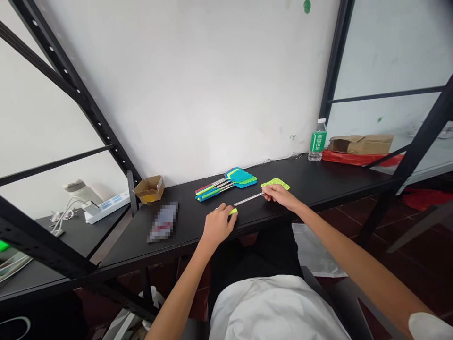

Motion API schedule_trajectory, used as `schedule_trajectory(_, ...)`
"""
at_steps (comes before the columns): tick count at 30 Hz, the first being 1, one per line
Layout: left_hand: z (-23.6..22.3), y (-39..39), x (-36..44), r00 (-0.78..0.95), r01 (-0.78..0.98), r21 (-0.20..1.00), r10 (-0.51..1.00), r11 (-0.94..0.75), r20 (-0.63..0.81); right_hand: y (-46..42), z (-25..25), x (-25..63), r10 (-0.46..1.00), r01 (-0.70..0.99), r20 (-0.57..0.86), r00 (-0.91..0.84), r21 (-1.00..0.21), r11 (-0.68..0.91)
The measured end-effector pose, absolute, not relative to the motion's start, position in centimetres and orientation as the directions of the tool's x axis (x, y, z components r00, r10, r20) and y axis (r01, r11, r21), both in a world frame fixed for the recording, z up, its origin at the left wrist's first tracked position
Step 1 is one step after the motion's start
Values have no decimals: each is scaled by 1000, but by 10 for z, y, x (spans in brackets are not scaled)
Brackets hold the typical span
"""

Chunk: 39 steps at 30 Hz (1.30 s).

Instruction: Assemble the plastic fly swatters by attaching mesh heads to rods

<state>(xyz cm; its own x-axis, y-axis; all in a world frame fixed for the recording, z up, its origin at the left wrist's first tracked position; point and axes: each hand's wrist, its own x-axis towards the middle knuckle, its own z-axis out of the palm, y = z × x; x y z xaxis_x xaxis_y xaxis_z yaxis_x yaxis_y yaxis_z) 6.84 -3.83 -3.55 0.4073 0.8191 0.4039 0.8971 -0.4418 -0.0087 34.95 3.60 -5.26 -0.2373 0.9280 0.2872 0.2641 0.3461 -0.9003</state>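
Fly swatter (pixel 248 199): held across both hands, green mesh head (pixel 275 184) to the right.
Left hand (pixel 217 225): closed on green grip (pixel 232 212).
Right hand (pixel 278 196): pinching the neck below the head, well apart from left.
Other swatters (pixel 226 183): piled just beyond, on black bench (pixel 184 245).

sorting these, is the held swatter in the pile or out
Out: the left hand and right hand hold the green fly swatter apart from the pile.

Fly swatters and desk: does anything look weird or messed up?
One thing looks odd: a flat object on the black desk, left of the left hand, is blurred, so you can't tell what it is. The fly swatters look undamaged.
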Motion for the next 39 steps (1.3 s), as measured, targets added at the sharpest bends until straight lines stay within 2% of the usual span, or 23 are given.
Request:
schedule_trajectory(13, -30, -43, 72, 380, 912, -4, 844, -409, 377, 34, -50, 351, 935, 113, 283, -213, -944, 311)
schedule_trajectory(19, -31, -43, 72, 378, 915, -10, 851, -403, 365, 30, -45, 353, 958, -32, 250, -139, -968, 248)
schedule_trajectory(25, -33, -41, 69, 396, 907, -7, 846, -422, 358, 29, -43, 354, 963, -154, 264, -55, -955, 253)
schedule_trajectory(30, -34, -40, 68, 414, 898, -7, 839, -440, 354, 31, -46, 352, 963, -124, 269, -21, -956, 265)
schedule_trajectory(39, -34, -40, 69, 402, 906, -24, 840, -423, 366, 33, -52, 347, 938, 133, 327, -118, -931, 341)
